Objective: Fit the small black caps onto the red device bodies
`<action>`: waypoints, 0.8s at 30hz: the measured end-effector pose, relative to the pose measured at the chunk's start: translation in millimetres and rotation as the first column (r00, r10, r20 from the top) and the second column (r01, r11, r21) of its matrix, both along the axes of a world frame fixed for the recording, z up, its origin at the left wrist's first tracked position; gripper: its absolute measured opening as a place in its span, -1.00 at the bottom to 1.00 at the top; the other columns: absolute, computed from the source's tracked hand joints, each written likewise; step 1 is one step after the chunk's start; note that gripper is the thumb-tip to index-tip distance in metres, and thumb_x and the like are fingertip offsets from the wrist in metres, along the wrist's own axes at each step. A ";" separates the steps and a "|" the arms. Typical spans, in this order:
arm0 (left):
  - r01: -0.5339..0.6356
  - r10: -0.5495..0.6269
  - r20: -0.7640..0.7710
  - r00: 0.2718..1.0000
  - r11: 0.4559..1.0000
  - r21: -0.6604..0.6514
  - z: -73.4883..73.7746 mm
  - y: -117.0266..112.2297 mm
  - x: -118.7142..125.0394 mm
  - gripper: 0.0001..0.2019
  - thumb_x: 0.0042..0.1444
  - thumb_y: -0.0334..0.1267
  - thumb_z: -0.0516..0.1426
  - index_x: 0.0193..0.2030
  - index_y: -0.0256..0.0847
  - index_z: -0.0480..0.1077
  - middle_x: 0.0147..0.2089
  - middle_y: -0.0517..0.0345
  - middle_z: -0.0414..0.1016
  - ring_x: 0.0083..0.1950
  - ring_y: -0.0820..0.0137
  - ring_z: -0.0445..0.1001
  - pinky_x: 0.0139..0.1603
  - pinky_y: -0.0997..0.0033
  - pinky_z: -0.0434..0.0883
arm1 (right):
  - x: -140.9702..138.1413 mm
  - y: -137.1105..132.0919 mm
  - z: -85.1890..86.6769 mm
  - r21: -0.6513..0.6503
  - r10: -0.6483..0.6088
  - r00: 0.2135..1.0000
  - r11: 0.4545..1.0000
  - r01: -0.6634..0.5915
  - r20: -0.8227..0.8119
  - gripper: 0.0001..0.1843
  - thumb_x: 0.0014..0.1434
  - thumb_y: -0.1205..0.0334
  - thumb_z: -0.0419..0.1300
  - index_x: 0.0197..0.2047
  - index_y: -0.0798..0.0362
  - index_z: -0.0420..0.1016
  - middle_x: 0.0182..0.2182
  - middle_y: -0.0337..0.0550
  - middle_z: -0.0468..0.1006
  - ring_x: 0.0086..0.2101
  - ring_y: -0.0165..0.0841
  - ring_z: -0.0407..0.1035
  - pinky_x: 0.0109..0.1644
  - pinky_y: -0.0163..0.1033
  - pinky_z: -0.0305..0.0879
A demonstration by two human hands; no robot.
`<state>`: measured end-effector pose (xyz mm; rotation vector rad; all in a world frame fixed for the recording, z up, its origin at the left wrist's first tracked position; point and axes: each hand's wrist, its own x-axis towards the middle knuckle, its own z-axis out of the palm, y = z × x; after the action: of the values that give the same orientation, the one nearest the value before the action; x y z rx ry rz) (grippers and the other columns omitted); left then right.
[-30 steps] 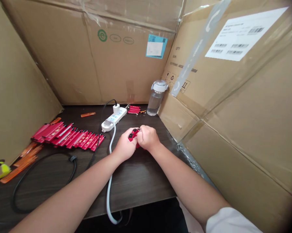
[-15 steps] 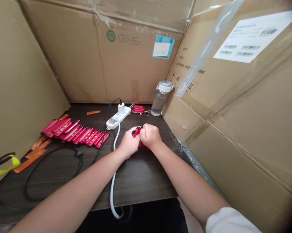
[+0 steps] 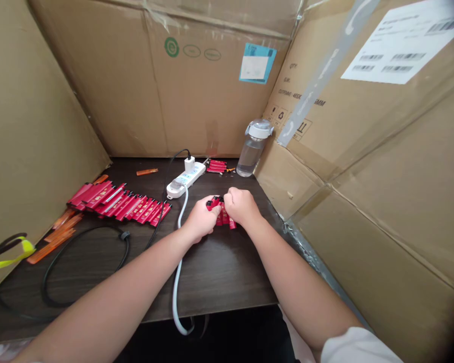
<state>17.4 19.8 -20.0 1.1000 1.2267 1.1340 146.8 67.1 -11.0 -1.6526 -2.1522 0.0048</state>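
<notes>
At the left edge of the dark wooden table (image 3: pixel 227 272) you have a black-and-yellow strap (image 3: pixel 7 252) and loose orange strips (image 3: pixel 56 237). Next comes an overlapping row of flat red rectangular pieces (image 3: pixel 117 204), just left of a white power strip (image 3: pixel 185 180) and its white cable (image 3: pixel 178 262). Your left hand (image 3: pixel 198 219) is closed on a small red cluster (image 3: pixel 224 217) mid-table, and your curled right hand (image 3: pixel 242 206) grips it too. A clear plastic bottle (image 3: pixel 250 151) stands at the far right corner, and the cardboard wall (image 3: pixel 381 242) rises along the right edge, near your right hand.
</notes>
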 end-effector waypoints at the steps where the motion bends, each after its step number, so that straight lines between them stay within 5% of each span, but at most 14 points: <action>1: 0.041 -0.041 -0.010 0.999 0.998 -0.056 -0.4 1.2 -1.9 -0.87 0.00 -0.34 0.12 -0.26 -0.18 0.34 -0.57 0.32 0.23 -0.67 0.58 0.17 -0.71 0.60 0.16 | 1.5 -1.3 0.9 -0.025 0.000 1.000 1.000 0.000 0.024 -0.68 0.17 0.22 -0.06 -0.39 0.11 0.48 -0.45 -0.02 0.55 -0.41 -0.29 0.40 -0.36 -0.28 0.09; 9: 0.083 -0.100 -0.079 0.992 0.978 -0.191 -4.8 8.6 -9.0 -0.88 0.00 -0.32 0.09 -0.45 -0.19 0.18 -0.56 0.32 0.18 -0.70 0.60 0.13 -0.79 0.63 0.03 | 7.9 0.7 -7.7 -0.170 0.018 0.997 0.985 -0.006 0.073 -0.70 0.14 0.08 0.06 -0.36 0.06 0.53 -0.41 -0.02 0.58 -0.39 -0.26 0.43 -0.38 -0.28 0.14; 18: 0.145 -0.169 -0.116 0.979 0.970 -0.193 -5.6 9.5 -13.5 -0.82 0.00 -0.29 0.12 -0.54 -0.22 0.19 -0.64 0.29 0.17 -0.70 0.56 0.16 -0.81 0.59 0.07 | 8.1 -5.5 -16.1 -0.074 0.187 0.931 0.973 -0.221 -0.313 -0.78 0.11 0.28 0.04 -0.40 0.07 0.52 -0.58 -0.24 0.47 -0.55 -0.46 0.27 -0.43 -0.38 0.11; 24: 0.133 -0.153 -0.107 0.982 0.976 -0.176 -5.4 11.0 -15.5 -0.82 -0.02 -0.26 0.15 -0.51 -0.23 0.22 -0.59 0.27 0.23 -0.70 0.58 0.20 -0.81 0.61 0.07 | 6.9 -7.5 -17.0 -0.059 0.180 0.914 0.975 -0.215 -0.362 -0.79 0.08 0.29 0.06 -0.44 0.08 0.52 -0.61 -0.27 0.43 -0.57 -0.49 0.22 -0.44 -0.38 0.09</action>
<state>1.9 30.8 -25.4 1.1215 1.2897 0.8497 153.7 59.7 -28.0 -1.3500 -2.0500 0.4429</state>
